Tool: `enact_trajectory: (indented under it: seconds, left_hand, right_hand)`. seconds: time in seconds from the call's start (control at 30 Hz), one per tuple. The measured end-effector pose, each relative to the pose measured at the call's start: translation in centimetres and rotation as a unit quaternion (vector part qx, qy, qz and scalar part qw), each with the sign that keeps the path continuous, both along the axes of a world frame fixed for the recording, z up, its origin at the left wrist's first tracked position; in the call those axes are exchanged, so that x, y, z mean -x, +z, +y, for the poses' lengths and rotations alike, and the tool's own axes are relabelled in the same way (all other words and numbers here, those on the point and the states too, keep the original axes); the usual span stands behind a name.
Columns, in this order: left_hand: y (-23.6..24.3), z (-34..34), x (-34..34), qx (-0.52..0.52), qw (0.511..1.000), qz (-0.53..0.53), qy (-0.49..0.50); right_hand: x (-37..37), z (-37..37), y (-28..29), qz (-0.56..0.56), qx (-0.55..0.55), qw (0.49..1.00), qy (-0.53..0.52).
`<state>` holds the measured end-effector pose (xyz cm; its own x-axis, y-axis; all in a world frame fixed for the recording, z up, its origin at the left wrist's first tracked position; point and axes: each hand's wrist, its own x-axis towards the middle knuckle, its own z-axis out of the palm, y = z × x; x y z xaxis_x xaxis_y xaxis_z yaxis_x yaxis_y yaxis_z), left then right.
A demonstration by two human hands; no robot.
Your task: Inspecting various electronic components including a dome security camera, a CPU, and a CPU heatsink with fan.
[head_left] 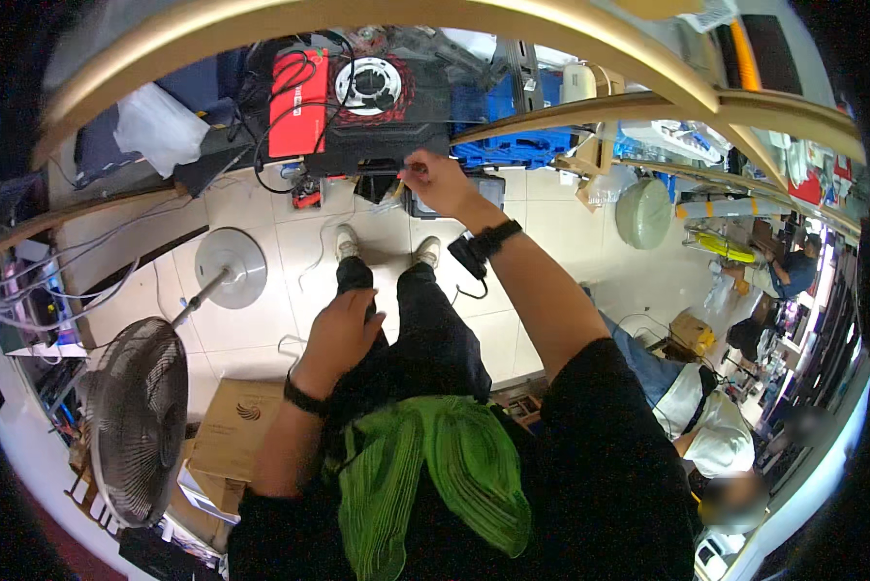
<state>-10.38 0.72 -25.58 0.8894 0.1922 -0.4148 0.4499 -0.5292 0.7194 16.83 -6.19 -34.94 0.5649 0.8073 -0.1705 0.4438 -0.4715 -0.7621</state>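
Note:
My right hand [443, 186] is at the front edge of a black plastic case [416, 116], its fingers curled together by the case's handle; what they hold, if anything, is too small to make out. On the case lie a red flat box [299, 107], black cables and a white round disc [368, 87] with red around its rim. My left hand [341, 331] hangs over my thigh with its thumb apart and nothing in it. A black band circles each wrist, and a small black box [468, 256] with a short cable is strapped at the right one.
A standing fan [139, 416] and a cardboard box [232, 426] are on the left. Below the shelf lies a dark tray [488, 189]. A round pale green stool [643, 213] and blue cases [512, 145] stand right. Two other people are at the right.

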Motion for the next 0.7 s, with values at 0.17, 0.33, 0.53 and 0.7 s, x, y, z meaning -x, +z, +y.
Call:
enact_trajectory:
  seconds: [0.17, 0.33, 0.53, 0.7]
  left_hand:
    - [-2.5, -2.1, 4.0, 0.044, 0.996, 0.061, 0.044]
    - [-4.4, -4.5, 6.5, 0.008, 0.997, 0.026, 0.075]
    - [-4.2, -6.5, 6.7, 0.036, 0.996, 0.034, 0.069]
    - [-3.8, -5.0, 7.1, 0.023, 0.995, 0.051, 0.085]
  right_hand:
    - [-5.3, 3.2, -5.4, -0.016, 0.092, 0.996, -0.014]
    - [-6.7, 6.1, -8.3, -0.012, 0.045, 0.998, -0.052]
    - [-6.8, 8.8, -9.5, 0.052, 0.035, 0.987, -0.146]
    - [-4.0, 10.0, -6.9, -0.047, -0.059, 0.987, -0.143]
